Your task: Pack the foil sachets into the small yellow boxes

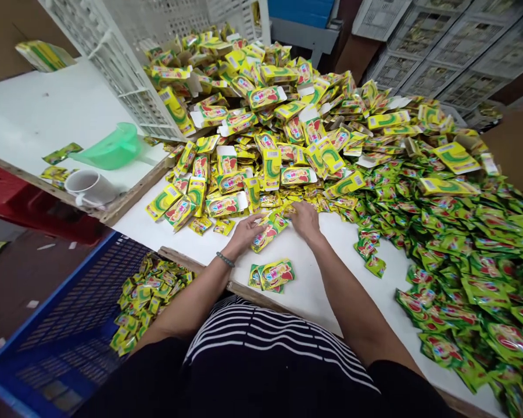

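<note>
My left hand (247, 233), with a beaded bracelet at its wrist, is closed on the left end of a yellow-green box (269, 231). At the box's right end is my right hand (304, 220), its fingers pressed together around something small that I cannot make out. A few green packets (277, 275) lie overlapped on the white table (318, 290) just below the hands. Beyond the hands spreads a big heap of yellow boxes (271, 168), many with open flaps. Small green sachets (444, 278) are piled to the right.
A white plastic crate (126, 69) leans at the back left. Left of it are a green scoop (113, 148) and a white mug (89, 187). A blue crate (65, 302) holding filled boxes (146, 290) stands below the table's left edge. Stacked crates (436, 52) stand at the back right.
</note>
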Demonstrator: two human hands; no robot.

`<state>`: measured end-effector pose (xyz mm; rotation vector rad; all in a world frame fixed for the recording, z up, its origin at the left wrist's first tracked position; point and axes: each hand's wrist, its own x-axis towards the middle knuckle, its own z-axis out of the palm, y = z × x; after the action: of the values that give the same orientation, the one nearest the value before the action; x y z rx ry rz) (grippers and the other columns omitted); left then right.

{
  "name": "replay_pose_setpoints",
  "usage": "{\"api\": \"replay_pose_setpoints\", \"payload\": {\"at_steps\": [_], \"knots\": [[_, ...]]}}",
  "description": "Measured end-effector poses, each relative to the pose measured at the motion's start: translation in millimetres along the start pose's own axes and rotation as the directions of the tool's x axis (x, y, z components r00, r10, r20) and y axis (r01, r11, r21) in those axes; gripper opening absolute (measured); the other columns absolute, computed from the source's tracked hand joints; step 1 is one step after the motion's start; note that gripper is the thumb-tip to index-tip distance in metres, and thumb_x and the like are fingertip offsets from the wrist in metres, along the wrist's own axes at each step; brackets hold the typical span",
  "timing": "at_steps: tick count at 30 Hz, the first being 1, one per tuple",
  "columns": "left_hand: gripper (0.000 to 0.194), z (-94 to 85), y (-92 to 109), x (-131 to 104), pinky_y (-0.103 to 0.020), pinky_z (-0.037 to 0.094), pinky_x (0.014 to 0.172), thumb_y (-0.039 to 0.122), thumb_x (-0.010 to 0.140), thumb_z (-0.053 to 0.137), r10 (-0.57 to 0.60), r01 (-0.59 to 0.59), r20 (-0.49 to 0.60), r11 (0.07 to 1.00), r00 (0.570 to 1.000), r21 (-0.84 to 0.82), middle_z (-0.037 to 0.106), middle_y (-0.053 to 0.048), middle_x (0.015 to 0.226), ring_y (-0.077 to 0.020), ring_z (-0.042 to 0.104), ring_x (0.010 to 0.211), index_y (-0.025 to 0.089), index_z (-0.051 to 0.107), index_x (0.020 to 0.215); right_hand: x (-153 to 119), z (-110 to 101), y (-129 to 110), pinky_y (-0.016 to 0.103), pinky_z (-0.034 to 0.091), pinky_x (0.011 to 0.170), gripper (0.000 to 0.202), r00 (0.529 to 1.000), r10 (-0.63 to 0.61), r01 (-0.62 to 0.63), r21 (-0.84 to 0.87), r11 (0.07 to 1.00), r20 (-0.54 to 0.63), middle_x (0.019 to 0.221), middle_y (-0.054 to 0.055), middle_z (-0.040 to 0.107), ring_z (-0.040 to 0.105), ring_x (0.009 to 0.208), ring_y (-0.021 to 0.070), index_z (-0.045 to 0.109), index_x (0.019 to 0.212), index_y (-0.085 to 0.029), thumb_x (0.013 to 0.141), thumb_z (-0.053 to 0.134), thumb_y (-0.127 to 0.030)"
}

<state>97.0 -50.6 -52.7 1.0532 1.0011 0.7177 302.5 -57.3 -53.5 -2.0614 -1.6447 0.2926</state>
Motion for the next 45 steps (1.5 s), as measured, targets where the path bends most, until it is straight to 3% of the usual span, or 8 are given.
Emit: {"api": "replay_pose_setpoints", "payload": {"at_steps": [4,7,17,21,26,30,34,45], "knots": [[0.054,2.5,-4,2,-0.022,0.039,0.053,0.034,0.066,0.078,0.043,-0.043,-0.013,0.998,0.999,0.042,0.059,0.003,0.057,-0.012,0.054,0.054,0.013,0.066,0.113,-25,-14,6,0.032,0.048,0.068,0.027,0.97,0.236,-0.182,0.485,0.855,-0.053,0.072,0.002,0.058,0.054,0.071,0.0181,0.062,0.078,-0.019,0.077,0.064,-0.046],[0.058,6.2,-2,1,-0.024,0.044,0.06,0.036,0.067,0.078,0.077,-0.078,0.078,0.997,0.994,0.007,0.067,-0.001,0.069,-0.014,0.059,0.064,0.013,0.064,0.119,-40,-21,-1,0.026,0.044,0.056,0.036,0.973,0.227,-0.199,0.686,0.7,0.051,0.062,-0.003,0.05,0.047,0.06,0.013,0.055,0.07,-0.021,0.07,0.068,-0.055],[0.057,9.3,7,-8,-0.031,0.048,0.082,0.043,0.064,0.08,0.078,-0.064,0.269,0.996,0.96,-0.059,0.073,-0.006,0.093,-0.0171,0.064,0.084,0.013,0.069,0.111,-47,-33,-11,0.026,0.03,0.053,0.044,0.973,-0.032,-0.099,0.541,0.835,0.227,0.055,-0.004,0.044,0.038,0.057,0.0119,0.048,0.055,-0.021,0.068,0.068,-0.058],[0.061,12.4,5,-6,-0.031,0.048,0.081,0.037,0.056,0.085,0.069,-0.058,0.245,0.997,0.967,-0.055,0.072,-0.006,0.096,-0.0163,0.064,0.083,0.013,0.068,0.11,-45,-32,-19,0.027,0.035,0.057,0.038,0.987,-0.056,-0.016,0.44,0.898,0.15,0.063,-0.001,0.054,0.044,0.06,0.0135,0.053,0.056,-0.02,0.071,0.066,-0.052],[0.052,14.3,6,-6,-0.028,0.049,0.073,0.032,0.052,0.087,0.044,-0.02,0.163,0.989,0.986,-0.145,0.072,-0.004,0.089,-0.0129,0.062,0.072,0.012,0.07,0.097,-51,-27,-29,0.033,0.047,0.071,0.028,0.996,0.079,-0.045,0.543,0.839,-0.039,0.083,0.005,0.069,0.06,0.075,0.0197,0.069,0.084,-0.02,0.075,0.065,-0.045],[0.049,14.2,10,-8,-0.027,0.048,0.071,0.031,0.05,0.087,0.044,-0.017,0.141,0.982,0.989,-0.189,0.072,-0.002,0.085,-0.0121,0.062,0.07,0.012,0.07,0.092,-57,-27,-39,0.036,0.048,0.075,0.018,0.979,-0.059,0.132,0.381,0.915,-0.198,0.075,0.004,0.07,0.059,0.078,0.0215,0.07,0.071,-0.023,0.08,0.063,-0.038],[0.052,13.1,13,-10,-0.027,0.049,0.073,0.03,0.05,0.087,0.027,0.007,0.147,0.974,0.989,-0.225,0.073,-0.004,0.088,-0.0131,0.064,0.072,0.012,0.07,0.096,-61,-27,-48,0.039,0.048,0.083,0.015,0.946,-0.087,0.189,0.314,0.931,-0.312,0.08,0.006,0.07,0.057,0.09,0.0234,0.072,0.085,-0.024,0.083,0.061,-0.032],[0.065,13.9,12,-12,-0.024,0.045,0.06,0.04,0.06,0.083,0.09,-0.039,0.183,0.963,0.979,-0.267,0.067,0.002,0.07,-0.0114,0.06,0.059,0.016,0.056,0.114,-75,-21,-58,0.049,0.034,0.102,0.03,0.967,-0.041,0.13,0.348,0.928,-0.252,0.097,0.009,0.07,0.052,0.117,0.0264,0.062,0.114,-0.022,0.089,0.051,-0.033]]}}
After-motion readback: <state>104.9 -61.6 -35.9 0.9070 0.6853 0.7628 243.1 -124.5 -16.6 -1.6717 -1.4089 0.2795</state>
